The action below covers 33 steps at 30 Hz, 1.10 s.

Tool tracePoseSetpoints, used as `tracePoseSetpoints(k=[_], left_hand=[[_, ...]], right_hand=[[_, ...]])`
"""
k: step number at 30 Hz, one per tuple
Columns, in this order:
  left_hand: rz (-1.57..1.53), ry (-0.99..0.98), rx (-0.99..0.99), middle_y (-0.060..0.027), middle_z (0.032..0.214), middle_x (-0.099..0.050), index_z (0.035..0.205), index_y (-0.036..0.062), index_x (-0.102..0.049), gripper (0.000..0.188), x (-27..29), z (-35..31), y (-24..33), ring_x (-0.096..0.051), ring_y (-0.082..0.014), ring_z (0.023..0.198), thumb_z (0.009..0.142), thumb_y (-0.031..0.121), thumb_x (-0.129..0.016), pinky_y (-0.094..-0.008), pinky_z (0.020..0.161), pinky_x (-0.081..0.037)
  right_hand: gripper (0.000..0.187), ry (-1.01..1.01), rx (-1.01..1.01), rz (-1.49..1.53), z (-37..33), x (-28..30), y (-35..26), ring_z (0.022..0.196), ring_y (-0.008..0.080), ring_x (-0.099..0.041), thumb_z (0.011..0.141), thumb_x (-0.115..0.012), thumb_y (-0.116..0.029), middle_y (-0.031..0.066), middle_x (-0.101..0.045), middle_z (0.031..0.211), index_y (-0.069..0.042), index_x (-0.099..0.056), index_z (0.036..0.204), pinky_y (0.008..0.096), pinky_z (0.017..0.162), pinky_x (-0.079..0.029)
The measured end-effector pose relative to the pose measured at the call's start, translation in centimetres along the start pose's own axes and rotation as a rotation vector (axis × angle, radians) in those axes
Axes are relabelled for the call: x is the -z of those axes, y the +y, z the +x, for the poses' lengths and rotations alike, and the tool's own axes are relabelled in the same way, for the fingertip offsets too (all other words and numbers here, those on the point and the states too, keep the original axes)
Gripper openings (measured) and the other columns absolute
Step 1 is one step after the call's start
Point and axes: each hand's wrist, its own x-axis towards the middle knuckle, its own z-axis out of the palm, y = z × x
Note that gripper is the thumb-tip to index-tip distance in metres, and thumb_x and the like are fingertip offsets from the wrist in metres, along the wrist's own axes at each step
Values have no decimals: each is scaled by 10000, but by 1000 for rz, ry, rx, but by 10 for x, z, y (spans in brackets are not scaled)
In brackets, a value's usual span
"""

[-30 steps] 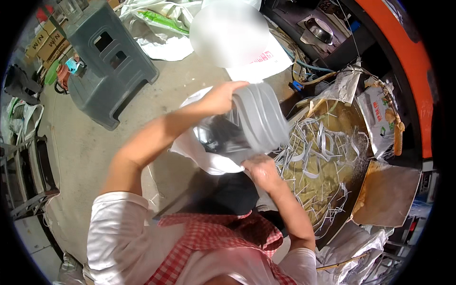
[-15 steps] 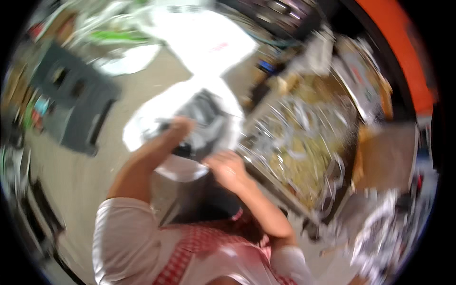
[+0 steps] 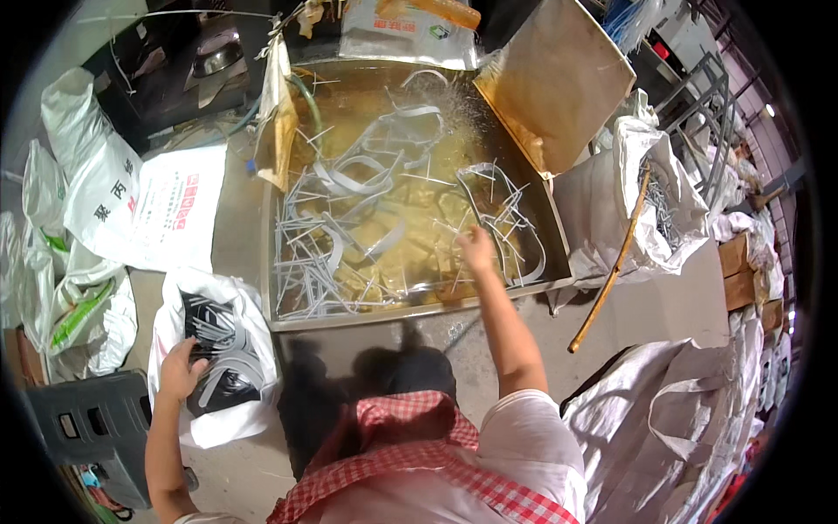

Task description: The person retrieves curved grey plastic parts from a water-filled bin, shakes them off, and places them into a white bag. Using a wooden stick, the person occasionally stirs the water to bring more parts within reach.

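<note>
My left hand [image 3: 181, 371] rests at the left side of a white sack [image 3: 262, 327], its fingers spread over the sack's open mouth. Inside lie grey plastic strips [image 3: 229, 371] against a black lining. Out over a shallow metal tank [image 3: 406, 310] of yellowish, cloudy water reaches my right hand [image 3: 476, 253]. Its fingers are bunched together by some thin pale pieces, and I cannot make out what is between them. Grey curved strips and thin sprues [image 3: 310, 271] lie in the water, mostly on the left. A smaller tangle [image 3: 515, 223] sits just right of my right hand.
A stained board [image 3: 567, 79] leans at the tank's far right corner. Beyond the right wall stands a white sack of grey pieces [image 3: 650, 196] with a wooden stick [image 3: 611, 279] against it. White sacks [image 3: 170, 205] and a dark grey plastic stool [image 3: 87, 424] are at the left.
My view has turned right, toward the tank. The right hand has left the sack's rim and now reaches over the water. My left hand remains at the sack.
</note>
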Motion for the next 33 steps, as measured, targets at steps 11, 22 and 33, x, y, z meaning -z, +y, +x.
tracePoseSetpoints(k=[11,22,33], left_hand=[[-966,-122,-268,-63,928,-615,1028,7,-583,207,-18,60,285,-574,-131,853,829,51,-549,-265,773,-457],[-2012,-727,329,-254,1224,-417,1216,-97,-325,620,-137,153,370,-410,-323,1178,915,443,-371,-443,1009,-311],[-2242,3,182,-43,729,-488,1015,108,-461,150,-107,194,304,-477,-135,557,878,166,-438,-288,480,-389]], right_hand=[[305,-90,-249,-301,67,3,149,852,337,-599,740,-557,-94,217,-610,893,-16,-519,1033,402,719,-477],[225,13,-469,1848,-7,16,-53,786,173,-521,951,-342,-229,57,-520,828,-46,-466,907,365,871,-461],[257,-34,-470,715,29,-40,67,802,208,-488,879,-494,-236,88,-500,958,-60,-439,1058,342,712,-448]])
